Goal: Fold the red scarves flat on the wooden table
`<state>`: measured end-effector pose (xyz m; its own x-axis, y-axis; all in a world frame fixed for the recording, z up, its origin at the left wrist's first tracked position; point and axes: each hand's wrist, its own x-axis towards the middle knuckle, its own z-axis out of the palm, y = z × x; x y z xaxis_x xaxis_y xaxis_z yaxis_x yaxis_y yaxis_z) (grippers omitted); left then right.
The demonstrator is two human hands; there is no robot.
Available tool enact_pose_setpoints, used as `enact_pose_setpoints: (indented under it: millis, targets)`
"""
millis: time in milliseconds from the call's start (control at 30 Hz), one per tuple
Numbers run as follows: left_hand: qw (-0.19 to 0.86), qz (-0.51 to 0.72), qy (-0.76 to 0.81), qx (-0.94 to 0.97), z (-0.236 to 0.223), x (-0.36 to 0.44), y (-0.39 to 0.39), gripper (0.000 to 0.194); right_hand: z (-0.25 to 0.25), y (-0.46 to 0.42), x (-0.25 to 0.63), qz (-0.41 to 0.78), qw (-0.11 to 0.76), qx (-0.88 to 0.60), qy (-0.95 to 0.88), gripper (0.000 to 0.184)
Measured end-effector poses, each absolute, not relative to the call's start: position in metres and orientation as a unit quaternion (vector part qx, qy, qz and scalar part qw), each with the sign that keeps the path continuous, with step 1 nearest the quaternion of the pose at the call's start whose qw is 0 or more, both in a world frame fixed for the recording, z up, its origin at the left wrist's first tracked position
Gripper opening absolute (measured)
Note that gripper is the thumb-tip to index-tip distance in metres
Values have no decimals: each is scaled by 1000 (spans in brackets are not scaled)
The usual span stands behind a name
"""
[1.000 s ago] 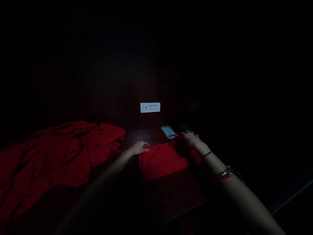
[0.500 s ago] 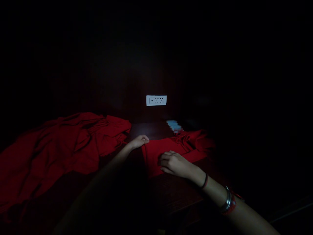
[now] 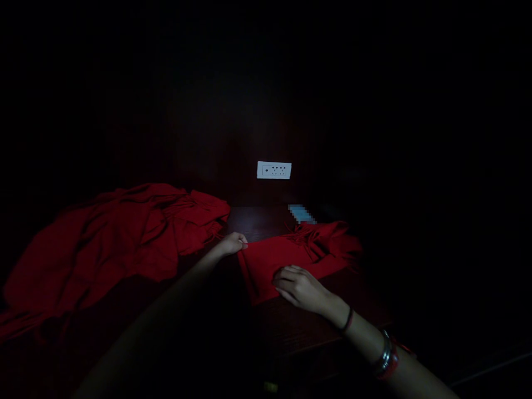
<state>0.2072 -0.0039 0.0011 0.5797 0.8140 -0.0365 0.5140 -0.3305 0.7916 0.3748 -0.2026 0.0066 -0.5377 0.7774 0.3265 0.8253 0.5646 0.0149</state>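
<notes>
The scene is very dark. A folded red cloth [image 3: 286,257] with a fringed, bunched end at its far right lies on a dark wooden table [image 3: 299,332]. My left hand [image 3: 233,244] is closed in a pinch on the cloth's far left corner. My right hand [image 3: 297,287] lies on the near part of the cloth with its fingers curled down against the fabric. Bracelets sit on my right wrist.
A large crumpled red fabric [image 3: 108,244] spreads over the left side. A white wall socket [image 3: 274,170] is on the dark wall behind. A small pale blurred object [image 3: 301,213] lies just beyond the folded cloth. The table's near edge runs at lower right.
My right hand has come back from the cloth's far fringed end to its near part. The fringed end now lies bunched at the right. My left hand has closed on the corner.
</notes>
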Motion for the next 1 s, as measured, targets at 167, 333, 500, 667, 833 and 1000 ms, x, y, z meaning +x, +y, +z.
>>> enact_pose_setpoints:
  millis: [167,333,500,667,833,1000]
  targets:
    - [405,219,411,787,1,201,-9,9,21,-208,360,-62,134,-460,-876,28]
    - [405,245,426,771,3,199,-17,7,17,-203,337,-109,117,-446,-880,22]
    - [453,226,457,731,6,194,-26,5,4,-198,332,-105,258,-487,-828,21]
    - [529,206,443,694,15,181,-31,9,2,-202,332,-98,327,-473,-812,20]
    - [565,174,433,681,21,163,-32,11,2,-207,324,-42,170,-400,-900,19]
    - [552,163,427,698,23,159,-33,11,5,-213,329,11,170,-408,-897,35]
